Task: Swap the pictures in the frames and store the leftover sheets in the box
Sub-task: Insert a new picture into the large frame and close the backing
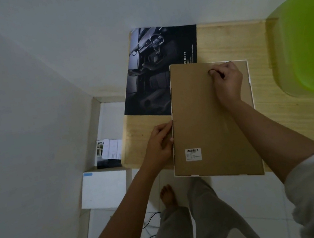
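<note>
A white picture frame (204, 123) lies face down on the wooden table (233, 43), its brown backing board up with a barcode label near the front. My left hand (159, 145) grips the frame's left edge. My right hand (227, 82) rests on the backing near the far end, fingertips pinched at a small tab. A dark poster sheet (152, 73) with a car interior picture lies flat beyond and left of the frame, partly under it.
A green plastic container (305, 42) stands at the table's right end. On the floor to the left sits a white box (103, 188), with printed sheets (108, 151) just beyond it. White walls close in on the left and behind the table. My legs and a bare foot show below.
</note>
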